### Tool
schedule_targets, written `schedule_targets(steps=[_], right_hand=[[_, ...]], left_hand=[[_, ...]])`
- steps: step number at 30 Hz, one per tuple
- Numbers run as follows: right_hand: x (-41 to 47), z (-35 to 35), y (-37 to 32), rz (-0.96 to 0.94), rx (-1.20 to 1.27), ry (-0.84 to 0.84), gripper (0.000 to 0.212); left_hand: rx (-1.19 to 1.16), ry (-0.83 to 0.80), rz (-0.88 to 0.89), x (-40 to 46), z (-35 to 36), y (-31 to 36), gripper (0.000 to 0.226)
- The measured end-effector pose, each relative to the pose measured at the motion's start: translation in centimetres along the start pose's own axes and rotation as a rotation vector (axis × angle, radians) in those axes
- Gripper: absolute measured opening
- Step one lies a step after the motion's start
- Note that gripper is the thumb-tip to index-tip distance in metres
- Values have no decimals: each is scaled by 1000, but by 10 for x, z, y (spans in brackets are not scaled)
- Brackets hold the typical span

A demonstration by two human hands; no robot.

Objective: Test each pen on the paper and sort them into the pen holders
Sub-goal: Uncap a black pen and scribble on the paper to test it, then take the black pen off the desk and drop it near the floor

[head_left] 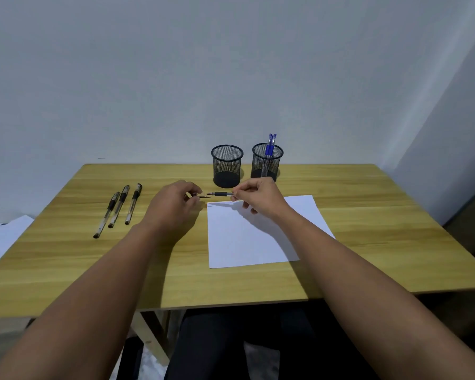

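Partly hidden: pen (220, 193) with only black grip and tip showing beyond the right hand (258, 197), rest of barrel covered by pinching fingers (237, 193). Hard to make out: small dark piece, seemingly the cap (195, 194), nipped in the left hand (173, 205), just apart from the tip. Held level above the tabletop (368, 215), at the far left corner of the white paper (247, 237). Three black-capped pens (120, 208) lying side by side well left. Behind, two black mesh holders: left holder (227, 166) showing no pens, right holder (267, 163) with two blue-capped pens (270, 145) upright. Loose sheets (3, 237) cut off at left edge.
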State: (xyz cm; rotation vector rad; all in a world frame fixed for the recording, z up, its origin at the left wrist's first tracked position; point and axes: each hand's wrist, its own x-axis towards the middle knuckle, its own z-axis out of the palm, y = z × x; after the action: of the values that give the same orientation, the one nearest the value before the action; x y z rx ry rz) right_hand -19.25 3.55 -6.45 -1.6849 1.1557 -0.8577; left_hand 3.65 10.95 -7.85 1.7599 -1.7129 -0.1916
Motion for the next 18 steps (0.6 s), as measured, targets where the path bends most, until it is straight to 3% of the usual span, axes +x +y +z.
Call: schedule_targets(steps=[7,14,18], right_hand=[[-9,-14,-2,16,77,-23,6],[-16,-26,-1,19,94,-10,11],[-21,-29,-2,32,94,-68,8]], left_hand=[[26,-25,76,7,-6,7,16],[39,-7,110,7,-5,16,15],[-74,-48,118,9,0,28,13]])
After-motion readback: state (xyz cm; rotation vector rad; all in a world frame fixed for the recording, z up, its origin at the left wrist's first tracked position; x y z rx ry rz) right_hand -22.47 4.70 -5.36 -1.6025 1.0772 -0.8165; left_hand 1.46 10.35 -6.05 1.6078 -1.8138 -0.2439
